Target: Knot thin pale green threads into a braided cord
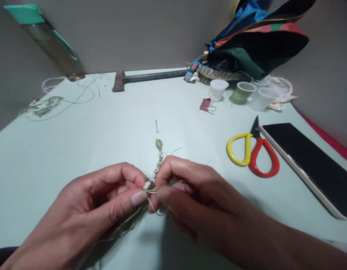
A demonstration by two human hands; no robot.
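A knotted green and white cord with a green loop at its far end runs toward me over the pale table. My left hand pinches the near end of this cord between thumb and forefinger. Close beside it, my right hand is closed on thin green and white threads that come out of the knotted end. One white thread hangs in a small curve below the fingertips. More loose threads trail under my left hand, partly hidden by it. Past the loop, a nail stands upright in the table.
Scissors with yellow and red handles and a phone lie at the right. Thread spools, a binder clip and a colourful cloth bag are behind. A hammer, bottle and tangled threads occupy the back left.
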